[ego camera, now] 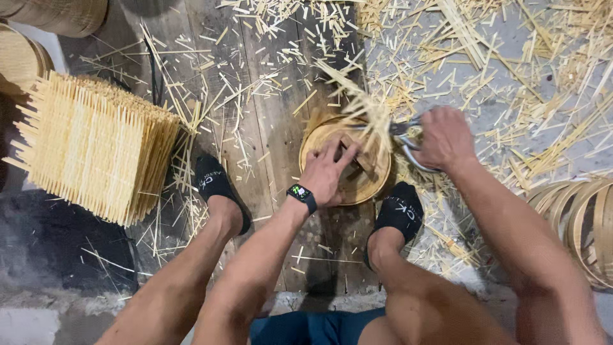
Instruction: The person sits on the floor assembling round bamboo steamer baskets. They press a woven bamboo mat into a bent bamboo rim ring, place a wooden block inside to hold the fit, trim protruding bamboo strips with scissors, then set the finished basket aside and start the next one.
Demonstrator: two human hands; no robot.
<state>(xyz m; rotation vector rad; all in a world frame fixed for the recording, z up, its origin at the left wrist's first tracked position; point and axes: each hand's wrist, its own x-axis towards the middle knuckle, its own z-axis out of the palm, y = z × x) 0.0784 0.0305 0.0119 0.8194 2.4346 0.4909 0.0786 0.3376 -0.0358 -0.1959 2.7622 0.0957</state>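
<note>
Bamboo is everywhere around my grip: my left hand presses flat, fingers spread, on the round woven bamboo tray with a pale hoop rim, which sits on the dark wooden planks between my two black-socked feet. My right hand is closed around the grey metal shears, whose blades meet the blurred pale slat ends sticking past the tray's far edge. Left of my left hand stands a stack of square slatted bamboo mats; right of my right hand lie bamboo hoops.

Worn plank floor, perhaps concrete beyond
</note>
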